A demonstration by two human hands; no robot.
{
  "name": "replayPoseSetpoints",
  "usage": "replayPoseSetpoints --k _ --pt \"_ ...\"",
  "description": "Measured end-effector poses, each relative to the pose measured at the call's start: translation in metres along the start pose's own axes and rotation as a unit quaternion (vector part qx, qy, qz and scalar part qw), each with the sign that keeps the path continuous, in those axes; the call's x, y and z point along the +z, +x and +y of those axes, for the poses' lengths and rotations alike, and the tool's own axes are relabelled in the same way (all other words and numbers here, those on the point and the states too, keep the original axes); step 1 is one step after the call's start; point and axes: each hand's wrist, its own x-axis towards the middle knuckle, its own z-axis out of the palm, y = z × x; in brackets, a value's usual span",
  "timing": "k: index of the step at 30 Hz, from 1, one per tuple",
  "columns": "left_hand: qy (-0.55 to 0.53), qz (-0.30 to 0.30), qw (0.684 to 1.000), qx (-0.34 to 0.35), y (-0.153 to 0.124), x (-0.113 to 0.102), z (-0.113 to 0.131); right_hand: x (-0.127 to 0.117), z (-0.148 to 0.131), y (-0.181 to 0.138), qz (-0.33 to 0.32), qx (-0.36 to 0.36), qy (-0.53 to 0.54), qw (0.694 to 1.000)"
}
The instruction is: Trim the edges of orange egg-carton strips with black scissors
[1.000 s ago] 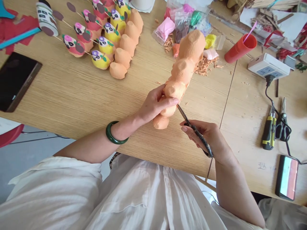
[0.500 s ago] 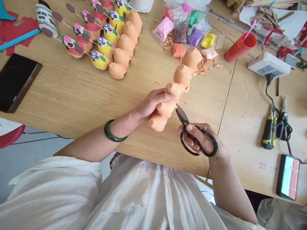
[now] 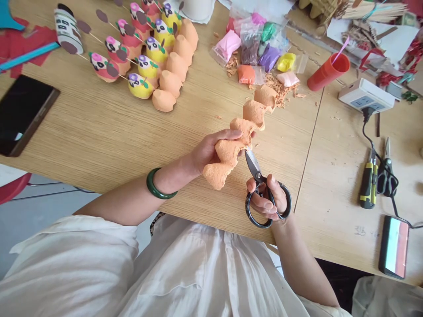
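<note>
My left hand (image 3: 211,152) is closed around a strip of orange egg-carton cups (image 3: 228,152), gripping it near the middle above the table. The strip runs slantwise, its ragged edge on the right side. In my right hand (image 3: 267,198) is a pair of black-handled scissors (image 3: 254,165), my fingers through the loops. The tips of the blades touch or nearly touch the ragged edge just below my left fingers; I cannot tell whether they are cutting in.
Painted egg-carton cups (image 3: 140,86) with sticks stand at the back left, beside plain orange ones (image 3: 164,100). Clay packets (image 3: 247,75), orange scraps (image 3: 280,94), a red cup (image 3: 328,72), a power strip (image 3: 366,99), a utility tool (image 3: 369,182) and phones (image 3: 394,246) lie around.
The strip has been tilted in my left hand, so more of its ragged edge and hollow side shows. My right hand has turned with the scissors, whose loops have shifted slightly left and down.
</note>
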Motion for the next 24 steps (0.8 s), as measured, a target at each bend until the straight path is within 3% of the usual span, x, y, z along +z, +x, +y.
replayPoseSetpoints --k 5,8,11,14,20,24 --pt "0.039 0.014 0.999 0.024 0.000 -0.001 0.000 0.004 0.005 0.001 0.021 -0.013 0.002 1.000" --pt "0.055 0.013 0.998 0.032 0.000 -0.001 0.000 0.015 -0.010 -0.010 0.074 -0.056 -0.087 0.992" --pt "0.063 0.030 0.996 0.046 0.001 -0.003 -0.002 0.026 -0.024 -0.023 0.222 -0.107 -0.259 0.934" --pt "0.084 0.052 0.993 0.066 0.002 -0.004 -0.006 0.029 -0.028 -0.030 0.301 -0.119 -0.357 0.876" --pt "0.075 0.060 0.990 0.102 0.001 -0.001 -0.009 0.022 -0.028 -0.038 0.242 -0.132 -0.422 0.864" --pt "0.111 0.103 0.978 0.146 0.002 -0.005 -0.012 0.028 -0.027 -0.039 0.277 -0.122 -0.404 0.863"
